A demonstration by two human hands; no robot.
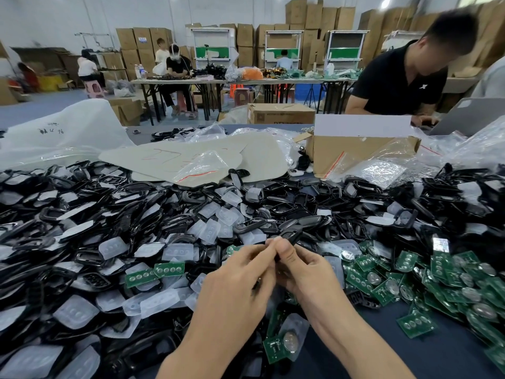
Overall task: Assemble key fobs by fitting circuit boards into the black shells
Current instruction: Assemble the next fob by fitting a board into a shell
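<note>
Closest to us, one green board (273, 351) with a round silver battery (290, 341) lies on the dark blue surface (410, 356), between the two wrists. Just above it the two hands are together. The left hand (240, 272) and the right hand (303, 272) meet at the fingertips, and both pinch a black shell (291, 233). The shell sticks up and out to the right from the fingers. I cannot tell if a board is inside it.

To the right of the hands lies a big heap of green boards (437, 283), many with silver batteries on them. Two more green boards (154, 273) lie to the left of the hands. All around on the left and past the hands is a wide pile of black shells (82, 214), mixed with soft clear button pads (73, 313).

Farther back, flat grey card sheets (169, 157) rest on the pile, with a clear plastic bag (205, 166) on top of them. To the right stands an open brown box (363, 151) with more clear bags (382, 170) leaning on it.

At the far right a person in a black shirt (404, 80) bends over the surface. Far behind, other people sit at a long table (218, 81), and brown boxes (314, 15) are stacked high by the wall.
</note>
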